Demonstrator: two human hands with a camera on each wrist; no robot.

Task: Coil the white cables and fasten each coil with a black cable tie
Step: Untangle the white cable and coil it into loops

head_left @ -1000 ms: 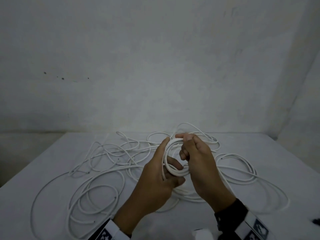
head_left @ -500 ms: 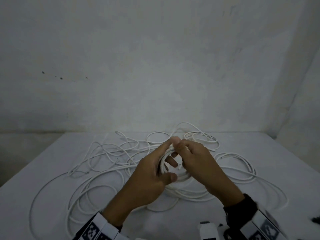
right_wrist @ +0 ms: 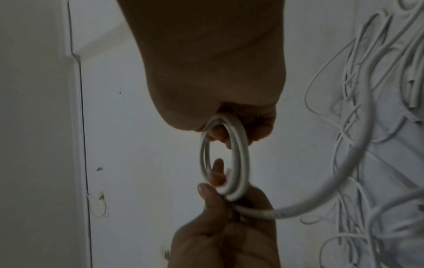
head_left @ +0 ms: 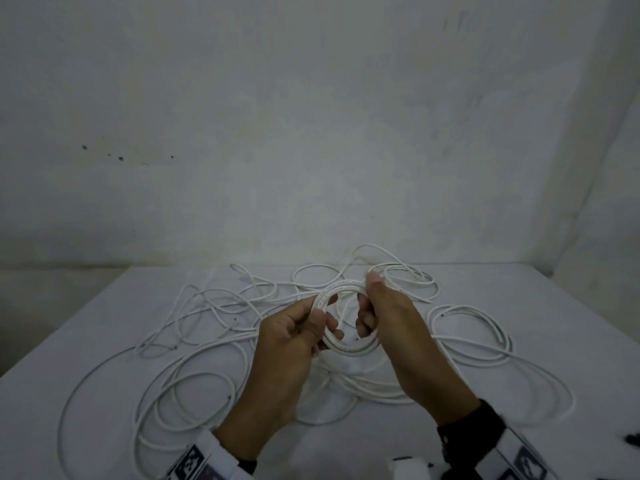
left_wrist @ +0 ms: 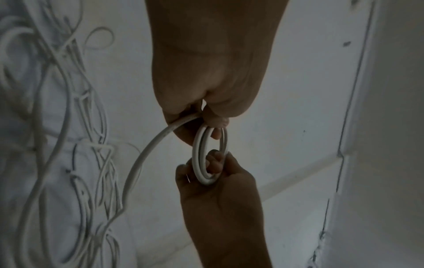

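The coil (head_left: pixel 341 318) is being pinched by left hand (head_left: pixel 294 336) and right hand (head_left: pixel 391 317); loosened grip risks loops springing apart.

I see a flat white table (head_left: pixel 104 341) running back to a pale, scuffed plaster wall (head_left: pixel 311 133) with a few small dark specks (head_left: pixel 119 158) on its left part. A second pale wall (head_left: pixel 609 202) meets it at a corner on the right. A small white object (head_left: pixel 407 470) pokes in at the bottom edge, too cropped for me to identify.
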